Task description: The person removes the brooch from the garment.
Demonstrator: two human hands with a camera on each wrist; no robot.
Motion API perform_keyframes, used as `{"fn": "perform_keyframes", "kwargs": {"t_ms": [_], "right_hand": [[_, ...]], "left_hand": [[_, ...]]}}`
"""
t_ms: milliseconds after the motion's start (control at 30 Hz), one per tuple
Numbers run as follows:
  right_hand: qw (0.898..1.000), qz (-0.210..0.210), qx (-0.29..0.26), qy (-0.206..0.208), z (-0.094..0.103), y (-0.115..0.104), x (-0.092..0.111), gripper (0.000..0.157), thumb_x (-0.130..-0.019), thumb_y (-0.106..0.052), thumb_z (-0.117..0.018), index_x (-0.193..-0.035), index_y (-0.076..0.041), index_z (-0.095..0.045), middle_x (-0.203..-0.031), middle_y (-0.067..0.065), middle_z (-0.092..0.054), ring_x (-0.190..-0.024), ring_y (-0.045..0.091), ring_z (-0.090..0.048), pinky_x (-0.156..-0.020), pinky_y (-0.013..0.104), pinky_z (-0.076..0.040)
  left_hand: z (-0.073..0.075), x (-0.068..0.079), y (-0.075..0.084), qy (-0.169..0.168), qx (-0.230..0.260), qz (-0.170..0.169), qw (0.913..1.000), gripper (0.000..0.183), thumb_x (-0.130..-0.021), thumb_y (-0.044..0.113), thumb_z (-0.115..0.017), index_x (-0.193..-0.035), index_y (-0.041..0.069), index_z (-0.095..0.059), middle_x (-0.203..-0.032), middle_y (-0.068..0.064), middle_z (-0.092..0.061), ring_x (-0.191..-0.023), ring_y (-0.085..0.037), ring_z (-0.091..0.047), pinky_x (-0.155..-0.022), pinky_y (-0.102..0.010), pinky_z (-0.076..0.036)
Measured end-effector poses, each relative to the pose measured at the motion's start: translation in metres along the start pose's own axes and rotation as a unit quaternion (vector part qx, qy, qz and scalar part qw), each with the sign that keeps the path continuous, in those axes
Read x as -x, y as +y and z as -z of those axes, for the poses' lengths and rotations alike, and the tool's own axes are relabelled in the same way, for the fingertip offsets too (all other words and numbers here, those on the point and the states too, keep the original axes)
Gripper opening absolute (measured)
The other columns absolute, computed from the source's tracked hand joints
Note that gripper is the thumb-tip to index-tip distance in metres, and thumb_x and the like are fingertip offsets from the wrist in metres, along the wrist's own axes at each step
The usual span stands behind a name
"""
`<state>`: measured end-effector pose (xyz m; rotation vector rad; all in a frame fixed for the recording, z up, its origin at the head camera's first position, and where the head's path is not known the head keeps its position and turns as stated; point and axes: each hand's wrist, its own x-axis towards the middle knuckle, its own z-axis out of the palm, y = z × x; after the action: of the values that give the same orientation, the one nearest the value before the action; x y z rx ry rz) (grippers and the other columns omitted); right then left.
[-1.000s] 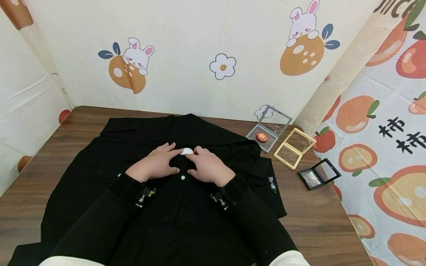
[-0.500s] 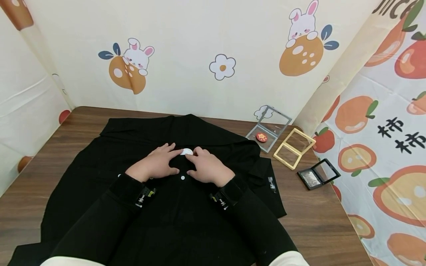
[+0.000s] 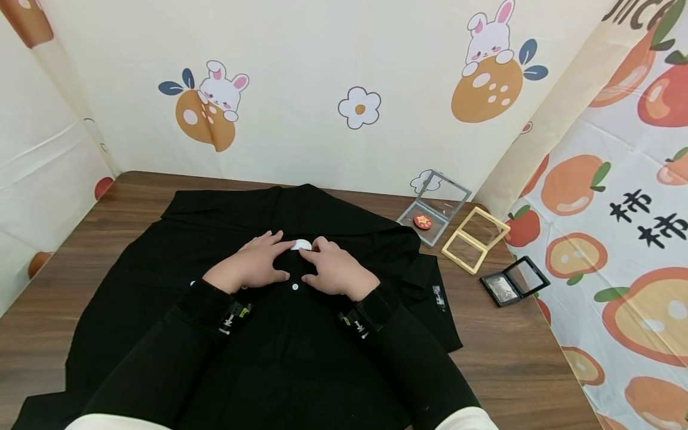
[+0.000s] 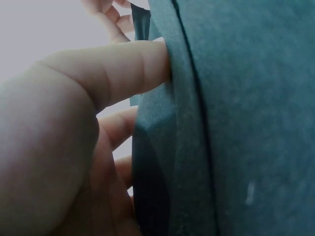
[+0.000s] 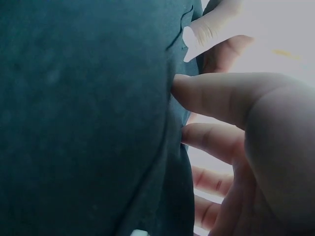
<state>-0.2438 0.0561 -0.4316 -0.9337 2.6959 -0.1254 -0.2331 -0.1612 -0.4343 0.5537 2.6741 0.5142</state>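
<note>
A black buttoned shirt (image 3: 292,334) lies spread on the table, with a small white button (image 3: 295,286) between the hands. My left hand (image 3: 252,260) rests on the cloth with fingers spread; in the left wrist view its thumb (image 4: 133,66) presses at a crease. Opposite it, my right hand (image 3: 335,266) lies on the cloth, its thumb and fingertips touching the fabric in the right wrist view. A white rounded piece (image 3: 302,244) shows between both index fingertips; its kind is unclear. Some fingertips are hidden behind cloth in both wrist views.
To the right stand three small hinged frame cases: a grey one (image 3: 443,230) with a red disc (image 3: 423,221), a beige one (image 3: 466,239) and a black one (image 3: 504,289). Printed cloth (image 3: 301,89) hangs behind the wooden table (image 3: 516,370).
</note>
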Motion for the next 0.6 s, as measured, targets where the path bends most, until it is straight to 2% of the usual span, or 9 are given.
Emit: {"fn": "perform_keyframes", "kwargs": {"t_ms": [300,600], "right_hand": [[1.000,0.003,-0.020,-0.007,0.0020,0.0016,-0.0005,0.064,-0.103,-0.044,-0.062,-0.159,-0.022,-0.042,-0.140,0.003,-0.044,-0.110,0.016,-0.047,-0.086,0.029,-0.048],[1.000,0.006,-0.004,-0.012,0.0009,0.0028,-0.0025,0.064,-0.103,-0.045,-0.061,-0.160,-0.022,-0.041,-0.142,0.003,-0.043,-0.113,0.016,-0.048,-0.089,0.030,-0.048]], "left_hand": [[0.0011,0.0007,0.0011,-0.001,-0.003,0.003,1.0000,0.074,-0.099,0.034,-0.070,-0.161,0.011,-0.037,-0.167,-0.025,-0.019,-0.153,-0.048,-0.012,-0.120,-0.065,-0.014],[0.0026,0.0016,0.0026,-0.001,-0.004,0.004,1.0000,0.074,-0.099,0.034,-0.070,-0.161,0.010,-0.037,-0.167,-0.026,-0.019,-0.153,-0.049,-0.012,-0.120,-0.065,-0.014]]}}
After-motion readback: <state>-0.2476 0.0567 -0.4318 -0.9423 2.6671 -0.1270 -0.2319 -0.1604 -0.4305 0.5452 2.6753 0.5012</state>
